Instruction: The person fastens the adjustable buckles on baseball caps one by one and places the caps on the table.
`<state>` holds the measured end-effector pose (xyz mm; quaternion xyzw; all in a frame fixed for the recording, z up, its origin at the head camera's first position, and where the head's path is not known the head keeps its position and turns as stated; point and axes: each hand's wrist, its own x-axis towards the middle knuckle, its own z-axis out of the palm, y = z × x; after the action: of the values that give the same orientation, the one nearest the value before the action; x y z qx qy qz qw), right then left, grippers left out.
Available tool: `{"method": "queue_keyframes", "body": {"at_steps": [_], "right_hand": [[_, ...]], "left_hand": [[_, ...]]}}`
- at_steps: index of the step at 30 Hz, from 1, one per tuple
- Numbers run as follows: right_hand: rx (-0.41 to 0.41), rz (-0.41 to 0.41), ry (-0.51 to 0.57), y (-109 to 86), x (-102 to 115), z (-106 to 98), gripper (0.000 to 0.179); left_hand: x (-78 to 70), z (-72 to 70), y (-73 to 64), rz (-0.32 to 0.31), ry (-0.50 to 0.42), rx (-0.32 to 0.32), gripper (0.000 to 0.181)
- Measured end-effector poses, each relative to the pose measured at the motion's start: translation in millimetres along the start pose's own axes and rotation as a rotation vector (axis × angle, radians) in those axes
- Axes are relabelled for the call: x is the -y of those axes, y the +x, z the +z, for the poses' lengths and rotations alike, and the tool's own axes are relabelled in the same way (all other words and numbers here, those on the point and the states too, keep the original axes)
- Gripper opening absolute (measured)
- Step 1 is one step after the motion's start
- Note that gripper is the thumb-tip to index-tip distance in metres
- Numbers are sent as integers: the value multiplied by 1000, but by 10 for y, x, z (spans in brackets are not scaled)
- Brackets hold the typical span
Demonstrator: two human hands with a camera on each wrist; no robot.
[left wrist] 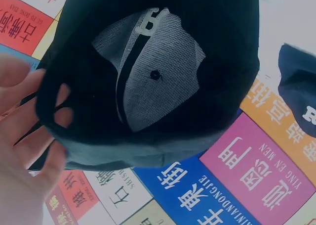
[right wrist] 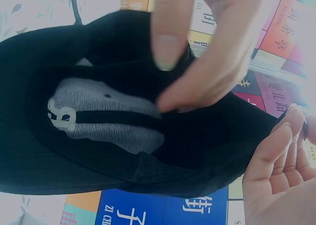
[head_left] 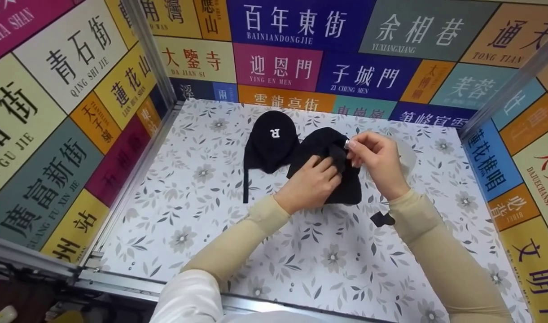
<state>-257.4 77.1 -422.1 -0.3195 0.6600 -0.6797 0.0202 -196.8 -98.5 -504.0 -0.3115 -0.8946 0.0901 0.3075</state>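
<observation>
A black baseball cap (head_left: 345, 190) is held over the table, its opening towards me. My left hand (head_left: 312, 184) grips its near edge with curled fingers; in the left wrist view, fingertips show through a gap by the cap's band. At the cap's right edge, my right hand (head_left: 377, 154) pinches a small silvery piece (head_left: 347, 143), too small to identify. Inside the cap, a pale mesh lining (right wrist: 108, 101) and a white letter seen from behind are visible in the right wrist view. Left of it lies a second black cap (head_left: 274, 143) with a white R.
From the second cap a thin black strap (head_left: 246, 186) extends towards me. A small black piece (head_left: 383, 219) lies by my right wrist. Behind the right hand sits a pale rounded object (head_left: 406, 154), partly hidden. Sign-printed panels (head_left: 282, 65) enclose the flower-patterned table (head_left: 202, 233).
</observation>
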Motion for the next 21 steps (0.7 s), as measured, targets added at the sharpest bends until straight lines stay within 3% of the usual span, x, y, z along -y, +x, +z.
{"method": "queue_keyframes", "body": {"at_steps": [3,7,15,21], "right_hand": [[4,-5,6,-12,59,23,19],[16,-11,-2,-16,63,29,20],[14,-5,-30,-32,30,31,20],[17,6,-43,-51,43,30,20]], "left_hand": [[-4,-11,6,13,40,77,24],[10,-24,10,17,84,124,22],[37,-43,33,16,134,136,25],[37,-71,30,24,62,136,21]]}}
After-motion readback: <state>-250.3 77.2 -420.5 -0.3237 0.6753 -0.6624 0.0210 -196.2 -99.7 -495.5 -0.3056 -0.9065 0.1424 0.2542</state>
